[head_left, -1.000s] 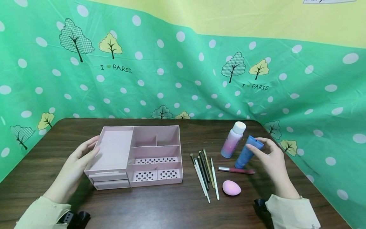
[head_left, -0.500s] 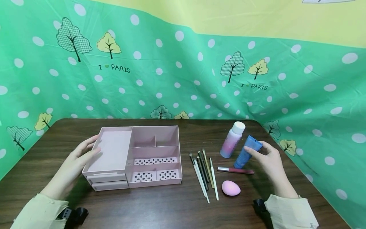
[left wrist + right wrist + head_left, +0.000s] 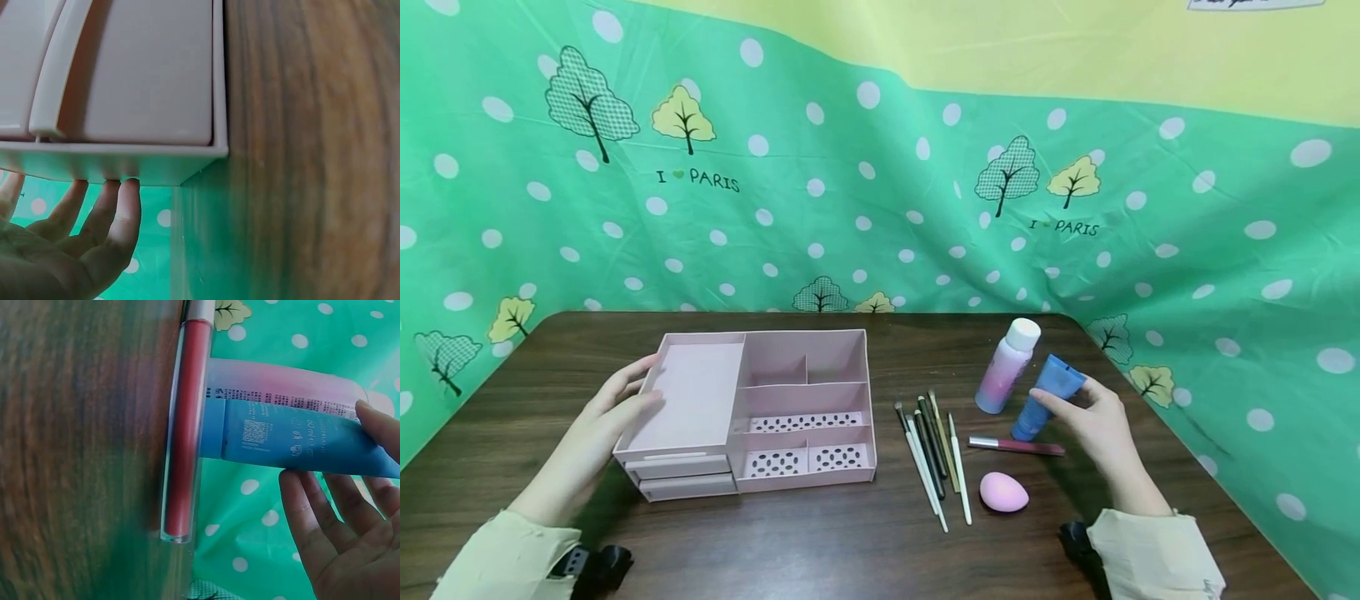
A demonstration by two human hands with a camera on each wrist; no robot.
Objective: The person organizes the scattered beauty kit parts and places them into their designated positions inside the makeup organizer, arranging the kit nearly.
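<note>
On the left stands a pale pink desktop organizer point(image 3: 700, 392) with two drawers at front left and divided compartments on the right. My left hand point(image 3: 606, 425) rests against its left side, the thumb over the top edge; in the left wrist view the extended fingertips point(image 3: 129, 187) touch the side wall. My right hand point(image 3: 1093, 421) holds a blue squeeze tube point(image 3: 269, 434) between thumb and fingers. The tube stands upright on its cap, behind a red lip gloss point(image 3: 187, 425) lying on the table. Next to the tube is a pink-and-purple bottle point(image 3: 1002, 371) with a white cap.
Several makeup brushes point(image 3: 936, 458) lie side by side between the organizer and the lip gloss. A pink egg-shaped makeup sponge point(image 3: 1003, 492) sits in front of the lip gloss. The dark wooden table point(image 3: 775, 542) ends at a green polka-dot cloth point(image 3: 850, 167) behind and to the right.
The right hand's thumb has slid slightly lower on the tube. The whole head view has shifted a little left; the left hand stays at the organizer.
</note>
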